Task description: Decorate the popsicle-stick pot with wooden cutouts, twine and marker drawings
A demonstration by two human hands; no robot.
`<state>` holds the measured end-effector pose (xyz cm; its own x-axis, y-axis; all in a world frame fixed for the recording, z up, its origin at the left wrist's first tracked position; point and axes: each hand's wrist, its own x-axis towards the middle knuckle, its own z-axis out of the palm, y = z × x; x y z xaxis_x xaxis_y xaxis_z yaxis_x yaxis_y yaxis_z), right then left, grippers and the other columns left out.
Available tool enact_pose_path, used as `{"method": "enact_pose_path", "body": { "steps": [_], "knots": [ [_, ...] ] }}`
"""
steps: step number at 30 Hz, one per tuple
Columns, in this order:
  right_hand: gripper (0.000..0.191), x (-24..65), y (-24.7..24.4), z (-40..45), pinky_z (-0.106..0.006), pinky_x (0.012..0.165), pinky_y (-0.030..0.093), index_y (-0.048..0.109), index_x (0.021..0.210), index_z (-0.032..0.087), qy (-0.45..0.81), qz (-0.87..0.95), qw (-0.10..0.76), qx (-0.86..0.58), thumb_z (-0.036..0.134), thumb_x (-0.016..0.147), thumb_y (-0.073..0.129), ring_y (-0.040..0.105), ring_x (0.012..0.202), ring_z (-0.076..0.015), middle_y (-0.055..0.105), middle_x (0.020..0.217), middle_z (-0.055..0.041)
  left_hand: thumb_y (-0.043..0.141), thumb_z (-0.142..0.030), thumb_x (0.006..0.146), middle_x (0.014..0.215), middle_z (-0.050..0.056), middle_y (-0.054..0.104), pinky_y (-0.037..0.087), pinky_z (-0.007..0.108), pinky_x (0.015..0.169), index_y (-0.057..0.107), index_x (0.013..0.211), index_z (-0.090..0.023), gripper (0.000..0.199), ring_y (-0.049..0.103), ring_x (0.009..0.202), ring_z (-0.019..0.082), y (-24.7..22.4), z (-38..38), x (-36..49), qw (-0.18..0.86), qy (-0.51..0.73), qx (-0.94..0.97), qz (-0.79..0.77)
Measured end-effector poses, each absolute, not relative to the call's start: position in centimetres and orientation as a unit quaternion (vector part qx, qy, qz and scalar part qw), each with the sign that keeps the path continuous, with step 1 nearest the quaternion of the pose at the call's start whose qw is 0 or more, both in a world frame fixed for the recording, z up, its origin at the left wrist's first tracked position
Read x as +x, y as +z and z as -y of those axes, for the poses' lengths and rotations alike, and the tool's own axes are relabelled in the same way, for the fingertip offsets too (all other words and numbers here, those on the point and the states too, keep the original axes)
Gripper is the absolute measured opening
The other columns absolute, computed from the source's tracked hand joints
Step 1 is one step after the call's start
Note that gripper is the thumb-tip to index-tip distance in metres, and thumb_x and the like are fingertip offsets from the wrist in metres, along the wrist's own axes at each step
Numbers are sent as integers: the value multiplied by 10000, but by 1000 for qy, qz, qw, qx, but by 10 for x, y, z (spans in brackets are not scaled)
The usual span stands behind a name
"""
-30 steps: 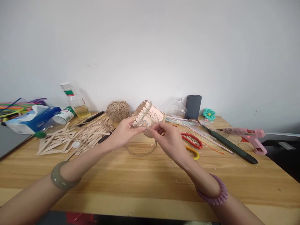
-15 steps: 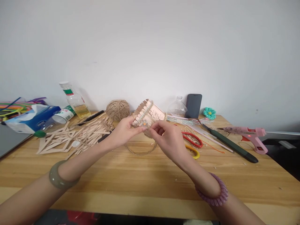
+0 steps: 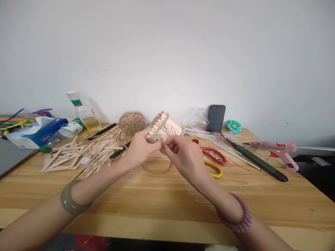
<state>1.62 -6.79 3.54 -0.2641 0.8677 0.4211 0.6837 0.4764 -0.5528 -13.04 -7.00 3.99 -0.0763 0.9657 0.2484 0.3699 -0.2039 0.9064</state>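
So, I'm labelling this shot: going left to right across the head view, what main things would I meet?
Blue tissue packet, bottle of yellow liquid, ball of twine, wooden craft piece, phone, turquoise flower, pink glue gun.

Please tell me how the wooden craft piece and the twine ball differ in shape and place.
The wooden craft piece has flat sides and a scalloped edge; the twine ball is round. The craft piece is held tilted in the left hand; the twine ball rests on the table.

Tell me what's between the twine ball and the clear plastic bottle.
In the head view, the left hand holds the wooden craft-stick piece between the twine ball and plastic bottle.
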Motion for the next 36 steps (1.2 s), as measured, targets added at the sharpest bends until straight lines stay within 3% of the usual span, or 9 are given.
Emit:
{"method": "enact_pose_path", "body": {
  "steps": [5, 10, 17, 21, 24, 28, 31, 34, 36],
  "knots": [
    [121, 18, 31, 70, -233, 516, 329, 595, 859, 197, 75, 798, 345, -489, 160, 744, 594, 593, 596, -148, 686, 748, -3, 596, -174, 599, 572, -57, 539, 368, 198, 499, 581, 684, -150, 90, 462, 533, 98, 46, 68, -129, 294, 488, 591, -572],
    [130, 29, 31, 78, -238, 507, 314, 580, 851, 193, 40, 794, 341, -501, 157, 733, 541, 600, 608, -160, 668, 724, -12, 599, -176, 594, 585, -50, 556, 368, 204, 512, 588, 668, -144, 82, 486, 549, 106, 52, 59, -139, 294, 491, 589, -570],
    [146, 67, 18, 66, -256, 483, 292, 624, 732, 209, 65, 819, 182, -541, 127, 735, 504, 595, 607, -188, 664, 714, -28, 605, -201, 591, 576, -26, 593, 393, 225, 505, 599, 664, -136, 98, 532, 533, 133, 64, 54, -155, 313, 486, 590, -564],
    [193, 83, 19, 57, -303, 585, 404, 676, 828, 192, 73, 837, 144, -523, 114, 661, 620, 608, 898, -291, 682, 911, -96, 606, -174, 579, 563, -28, 590, 365, 209, 471, 597, 636, -133, 71, 522, 513, 123, 70, 55, -159, 327, 470, 601, -557],
    [445, 79, 28, 59, -346, 756, 462, 639, 1028, 208, 145, 844, 166, -488, 291, 606, 753, 559, 1044, -284, 650, 1087, -91, 606, -164, 570, 569, -29, 585, 361, 208, 472, 601, 624, -130, 64, 516, 515, 121, 75, 56, -157, 335, 458, 614, -549],
    [348, 52, 39, 65, -324, 694, 486, 556, 1029, 186, 365, 733, 322, -474, 423, 773, 570, 619, 856, -196, 643, 1095, -106, 599, -159, 574, 557, -43, 553, 354, 200, 479, 580, 595, -137, 36, 484, 506, 102, 80, 61, -152, 335, 452, 625, -540],
    [315, 37, 43, 66, -246, 519, 449, 538, 960, 175, 506, 683, 315, -422, 393, 739, 594, 625, 676, -152, 686, 931, -90, 596, -162, 586, 506, -62, 497, 312, 195, 449, 545, 563, -149, 58, 430, 466, 85, 82, 64, -150, 326, 449, 630, -543],
    [213, 37, 47, 64, -214, 453, 384, 570, 768, 172, 501, 690, 314, -418, 382, 733, 583, 555, 539, -118, 640, 657, -19, 604, -167, 595, 529, -55, 532, 335, 198, 467, 567, 595, -146, 42, 463, 492, 97, 81, 66, -152, 315, 444, 637, -545],
    [207, 42, 50, 61, -216, 452, 363, 571, 709, 181, 466, 697, 336, -429, 383, 749, 554, 523, 520, -113, 603, 603, 4, 611, -173, 599, 574, -42, 581, 374, 206, 500, 599, 650, -140, 62, 509, 532, 114, 80, 67, -153, 309, 441, 641, -547]
  ]
}}
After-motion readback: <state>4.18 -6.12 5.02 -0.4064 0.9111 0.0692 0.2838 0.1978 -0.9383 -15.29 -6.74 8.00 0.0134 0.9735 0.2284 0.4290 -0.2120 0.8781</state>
